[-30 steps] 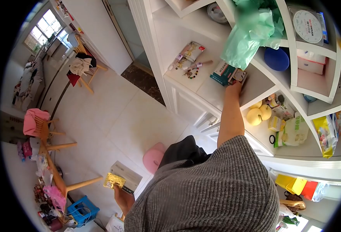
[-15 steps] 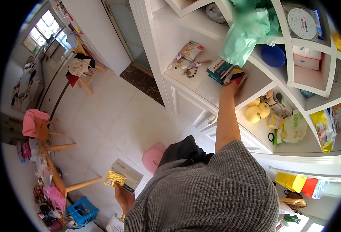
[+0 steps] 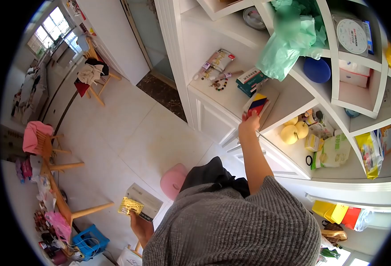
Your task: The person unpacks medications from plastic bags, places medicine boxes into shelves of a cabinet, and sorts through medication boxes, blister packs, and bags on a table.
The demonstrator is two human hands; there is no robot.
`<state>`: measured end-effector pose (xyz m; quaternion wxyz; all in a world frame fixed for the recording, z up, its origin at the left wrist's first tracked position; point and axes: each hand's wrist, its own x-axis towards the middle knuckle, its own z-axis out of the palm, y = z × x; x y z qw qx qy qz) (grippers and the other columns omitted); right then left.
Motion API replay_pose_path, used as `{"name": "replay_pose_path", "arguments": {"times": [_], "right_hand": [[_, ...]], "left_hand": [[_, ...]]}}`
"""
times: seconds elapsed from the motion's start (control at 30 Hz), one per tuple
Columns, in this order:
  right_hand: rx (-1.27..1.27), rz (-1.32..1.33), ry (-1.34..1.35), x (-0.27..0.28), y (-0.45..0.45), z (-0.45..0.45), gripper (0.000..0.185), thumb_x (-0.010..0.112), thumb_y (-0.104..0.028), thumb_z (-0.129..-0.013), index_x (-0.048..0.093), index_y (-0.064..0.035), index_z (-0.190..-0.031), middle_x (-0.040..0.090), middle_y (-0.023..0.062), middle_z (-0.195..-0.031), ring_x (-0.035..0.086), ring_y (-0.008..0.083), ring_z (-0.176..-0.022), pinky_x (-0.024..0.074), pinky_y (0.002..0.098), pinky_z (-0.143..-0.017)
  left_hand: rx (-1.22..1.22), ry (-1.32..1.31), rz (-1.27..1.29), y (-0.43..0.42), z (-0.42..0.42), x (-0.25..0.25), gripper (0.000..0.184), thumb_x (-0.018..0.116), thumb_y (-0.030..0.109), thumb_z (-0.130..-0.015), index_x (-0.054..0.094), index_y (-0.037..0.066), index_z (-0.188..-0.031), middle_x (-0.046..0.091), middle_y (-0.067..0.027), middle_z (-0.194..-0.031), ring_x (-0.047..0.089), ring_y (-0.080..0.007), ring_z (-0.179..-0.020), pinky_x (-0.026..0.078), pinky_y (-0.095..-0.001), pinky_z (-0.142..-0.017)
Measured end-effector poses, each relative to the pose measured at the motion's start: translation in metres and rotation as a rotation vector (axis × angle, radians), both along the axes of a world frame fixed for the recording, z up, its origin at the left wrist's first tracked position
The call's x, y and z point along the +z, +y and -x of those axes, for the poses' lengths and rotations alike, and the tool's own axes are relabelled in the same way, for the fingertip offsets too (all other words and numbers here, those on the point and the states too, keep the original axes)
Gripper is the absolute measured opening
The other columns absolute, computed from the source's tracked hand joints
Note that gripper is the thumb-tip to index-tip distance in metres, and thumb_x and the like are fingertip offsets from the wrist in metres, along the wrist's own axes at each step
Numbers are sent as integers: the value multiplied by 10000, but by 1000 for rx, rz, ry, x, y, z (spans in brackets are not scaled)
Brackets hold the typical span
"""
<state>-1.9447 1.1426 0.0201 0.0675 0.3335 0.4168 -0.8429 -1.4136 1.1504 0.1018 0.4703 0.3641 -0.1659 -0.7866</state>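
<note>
My right hand is closed on a small box with yellow, blue and red on it, at the front edge of a white shelf. Just behind it on the shelf lie green-and-white medicine boxes, partly under a hanging green plastic bag. Low on the left, my left hand is closed on a yellow woven-looking piece. A flat grey carton lies right behind that hand; whether the fingers grip it too, I cannot tell.
The same shelf bears a snack packet and a bead bracelet. Yellow fruits sit in the compartment to the right. A pink stool stands by my body. Wooden chairs and a blue crate are on the left.
My right hand has drawn the small coloured box away from the green-and-white boxes, toward the shelf's front edge. My left hand keeps its hold, and the whole view has shifted slightly.
</note>
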Motion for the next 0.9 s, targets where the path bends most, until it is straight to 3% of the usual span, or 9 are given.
{"name": "replay_pose_path", "arguments": {"times": [0.13, 0.2, 0.37, 0.47, 0.57, 0.63, 0.7, 0.8, 0.9], "right_hand": [[275, 17, -6, -22, 12, -46, 151, 632, -202, -818, 567, -126, -931, 597, 8, -804, 549, 147, -697, 460, 320, -591], [450, -135, -29, -2, 5, -59, 210, 633, -243, -795, 578, -124, -959, 609, 1, -800, 549, 130, -702, 445, 307, -556], [672, -345, 92, -3, -25, -13, 308, 660, -308, -766, 590, -68, -946, 611, 18, -739, 571, 119, -713, 455, 303, -537], [793, -505, 71, 4, -32, 12, 503, 701, -396, -741, 572, -19, -1048, 616, 97, -910, 586, 176, -869, 496, 348, -675], [554, -1019, 45, -21, -40, 31, 726, 733, -468, -703, 501, 29, -1179, 523, 190, -1142, 520, 287, -1056, 449, 411, -872], [354, -1008, 308, -40, -32, 47, 855, 753, -489, -673, 430, 46, -1256, 386, 247, -1284, 420, 380, -1161, 363, 449, -979], [108, -1121, 514, -33, -37, 77, 816, 747, -456, -685, 426, 15, -1269, 441, 265, -1224, 413, 413, -1152, 364, 461, -969], [234, -1342, 565, 11, -36, 104, 672, 717, -411, -722, 500, 6, -1202, 528, 248, -1129, 480, 392, -1093, 410, 454, -914], [397, -1157, 579, 4, -29, 122, 455, 642, -333, -797, 577, 10, -1090, 602, 216, -1010, 562, 359, -984, 452, 448, -844]], "left_hand": [[8, -29, 16, 0, -4, -4, 538, 496, 363, -925, 354, 65, -1350, 459, -82, -1322, 447, -245, -1198, 351, -412, -1001], [-5, -37, 16, 0, -4, -3, 535, 491, 365, -926, 355, 66, -1349, 459, -84, -1321, 448, -245, -1197, 353, -412, -1000], [3, -42, -16, -1, 3, 2, 531, 487, 364, -928, 353, 69, -1348, 461, -85, -1317, 451, -248, -1193, 353, -415, -998], [3, -31, -25, 1, 3, 1, 526, 491, 354, -927, 352, 71, -1348, 463, -85, -1313, 451, -252, -1191, 351, -421, -998], [-4, -20, -29, 1, 4, -1, 523, 498, 344, -925, 352, 73, -1348, 465, -84, -1311, 448, -253, -1194, 346, -426, -1000], [-1, -19, -38, 3, 6, 1, 522, 504, 339, -923, 354, 72, -1346, 466, -85, -1309, 446, -252, -1195, 343, -427, -1002], [2, -49, -44, 4, 8, 4, 524, 506, 343, -921, 358, 71, -1344, 468, -85, -1307, 445, -251, -1196, 343, -428, -1002], [2, -60, -40, 4, 7, 4, 525, 504, 350, -921, 362, 69, -1341, 470, -86, -1304, 445, -251, -1195, 346, -427, -1000], [-6, -44, -28, 5, 10, 5, 523, 498, 355, -924, 363, 69, -1341, 474, -84, -1301, 447, -250, -1195, 352, -422, -996]]}}
